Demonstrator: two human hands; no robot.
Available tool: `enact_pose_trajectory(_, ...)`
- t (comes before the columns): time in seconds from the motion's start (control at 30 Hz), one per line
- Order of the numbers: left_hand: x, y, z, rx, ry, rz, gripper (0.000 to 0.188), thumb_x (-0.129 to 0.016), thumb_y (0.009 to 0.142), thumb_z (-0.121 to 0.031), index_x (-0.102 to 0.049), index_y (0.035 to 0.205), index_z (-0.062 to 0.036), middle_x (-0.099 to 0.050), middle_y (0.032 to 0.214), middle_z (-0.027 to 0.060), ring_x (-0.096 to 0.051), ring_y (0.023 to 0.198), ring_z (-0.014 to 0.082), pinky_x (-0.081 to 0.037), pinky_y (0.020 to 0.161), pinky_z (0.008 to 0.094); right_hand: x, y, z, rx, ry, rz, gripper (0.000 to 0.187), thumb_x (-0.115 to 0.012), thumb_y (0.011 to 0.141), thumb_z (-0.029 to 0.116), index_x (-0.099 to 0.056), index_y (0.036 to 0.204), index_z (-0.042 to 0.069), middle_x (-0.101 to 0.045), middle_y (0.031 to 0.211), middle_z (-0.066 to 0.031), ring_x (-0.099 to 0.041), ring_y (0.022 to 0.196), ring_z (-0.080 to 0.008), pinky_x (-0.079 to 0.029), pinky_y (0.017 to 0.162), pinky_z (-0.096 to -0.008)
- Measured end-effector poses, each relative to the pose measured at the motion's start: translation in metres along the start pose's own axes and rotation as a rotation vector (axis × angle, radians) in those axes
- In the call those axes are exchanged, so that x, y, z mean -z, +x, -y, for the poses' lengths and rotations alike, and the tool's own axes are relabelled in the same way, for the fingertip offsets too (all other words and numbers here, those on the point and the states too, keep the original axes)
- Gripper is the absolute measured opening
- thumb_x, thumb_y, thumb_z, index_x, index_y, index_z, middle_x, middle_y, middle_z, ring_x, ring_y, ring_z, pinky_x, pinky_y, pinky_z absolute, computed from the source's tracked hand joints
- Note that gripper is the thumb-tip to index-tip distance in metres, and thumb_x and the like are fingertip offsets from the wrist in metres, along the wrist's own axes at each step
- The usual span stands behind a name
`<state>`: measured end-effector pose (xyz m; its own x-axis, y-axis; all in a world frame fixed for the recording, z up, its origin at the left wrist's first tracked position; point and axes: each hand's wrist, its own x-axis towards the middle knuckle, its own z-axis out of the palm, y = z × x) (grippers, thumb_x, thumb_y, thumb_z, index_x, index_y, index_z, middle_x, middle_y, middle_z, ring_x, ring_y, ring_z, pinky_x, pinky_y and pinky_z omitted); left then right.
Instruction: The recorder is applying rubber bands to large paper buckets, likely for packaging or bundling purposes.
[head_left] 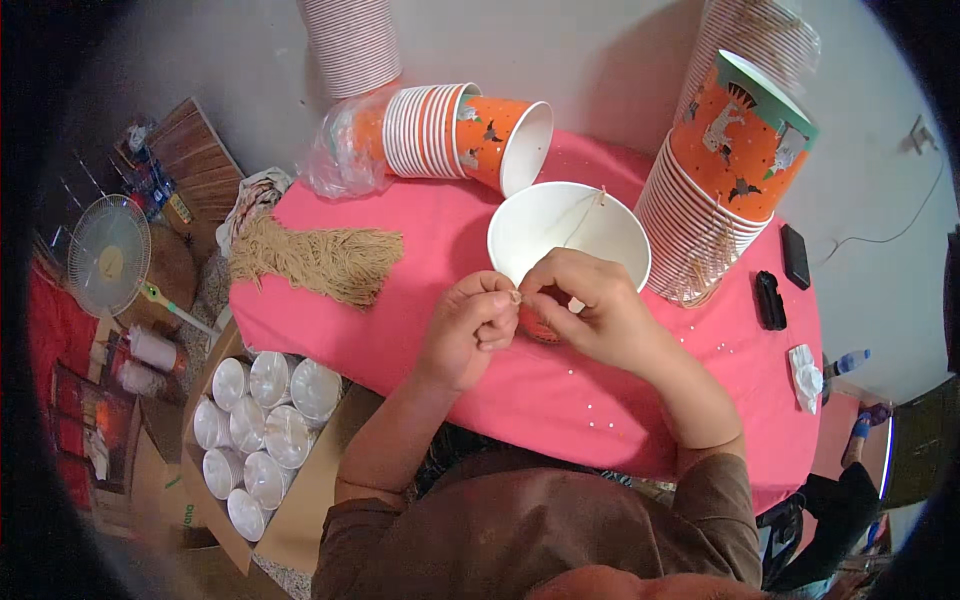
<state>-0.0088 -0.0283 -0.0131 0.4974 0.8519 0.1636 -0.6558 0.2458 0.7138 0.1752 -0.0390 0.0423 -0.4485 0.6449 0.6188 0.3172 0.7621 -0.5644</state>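
A paper bucket (570, 222), white inside and orange outside, stands in front of me with its mouth tilted up. A thin tan cord (601, 198) is fixed at its far rim, and a strand of it runs down across the inside. At the near rim my left hand (468, 330) is closed, thumb and forefinger pinching a small bit of cord. Against it, my right hand (590, 305) pinches at the same spot and covers part of the rim. The fingers hide most of the cord's end.
A bundle of tan cords (315, 258) lies at left on the pink tablecloth (540, 400). Nested orange buckets (430, 130) lie behind; a tall stack (740, 140) rises at right. A phone (795, 255), black case (769, 300) and tissue (804, 378) sit right. Wrapped cups fill a carton (205, 505).
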Motion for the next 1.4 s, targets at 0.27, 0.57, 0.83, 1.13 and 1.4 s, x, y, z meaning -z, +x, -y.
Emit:
enact_pose_trajectory(0.27,0.005,-0.001,0.004,-0.031,0.124,-0.078,0.014,-0.051,0.095,-0.012,-0.061,0.098,-0.0025,-0.047,0.068,-0.0021,-0.037,0.053,0.0048,-0.031,0.047,0.0195,0.001,0.000,0.002,0.020,-0.054,-0.011,0.014,-0.067,0.080,0.003,-0.062,0.093,0.000,-0.062,0.082,-0.0151,-0.063,0.074,-0.0328,-0.051,0.064,-0.0398)
enact_pose_trajectory(0.57,0.002,-0.003,0.008,-0.160,0.253,-0.135,0.010,-0.057,0.094,-0.008,-0.063,0.099,-0.0014,-0.052,0.071,-0.0017,-0.040,0.056,0.0032,-0.032,0.048,0.0187,0.002,0.000,-0.002,0.063,-0.162,-0.063,0.011,-0.067,0.080,0.005,-0.061,0.089,0.001,-0.059,0.076,-0.0146,-0.061,0.070,-0.0341,-0.050,0.062,-0.0414)
enact_pose_trajectory(0.83,0.003,-0.004,0.009,-0.190,0.251,-0.086,0.008,-0.057,0.095,-0.008,-0.063,0.097,-0.0024,-0.050,0.069,-0.0043,-0.038,0.054,0.0017,-0.031,0.048,0.0181,0.011,-0.004,-0.004,0.094,-0.352,-0.010,0.015,-0.067,0.076,-0.004,-0.061,0.088,0.000,-0.058,0.073,-0.0134,-0.060,0.066,-0.0307,-0.047,0.058,-0.0371)
enact_pose_trajectory(1.13,0.013,-0.013,0.020,-0.126,0.336,-0.118,0.008,-0.056,0.095,-0.008,-0.062,0.096,-0.0030,-0.052,0.069,-0.0054,-0.037,0.053,0.0005,-0.029,0.047,0.0180,0.015,-0.004,-0.007,0.024,-0.348,-0.062,0.017,-0.066,0.073,-0.006,-0.058,0.087,0.001,-0.057,0.072,-0.0139,-0.059,0.065,-0.0323,-0.047,0.057,-0.0386)
enact_pose_trajectory(1.4,-0.007,0.001,-0.011,-0.878,1.333,-0.174,0.021,-0.068,0.078,0.002,-0.064,0.097,-0.0053,-0.061,0.099,0.0075,-0.058,0.090,0.0191,-0.046,0.078,0.0304,0.017,-0.004,0.000,0.159,-0.508,-0.036,0.020,-0.068,0.072,-0.002,-0.059,0.088,0.002,-0.055,0.071,-0.0119,-0.057,0.063,-0.0309,-0.045,0.055,-0.0396)
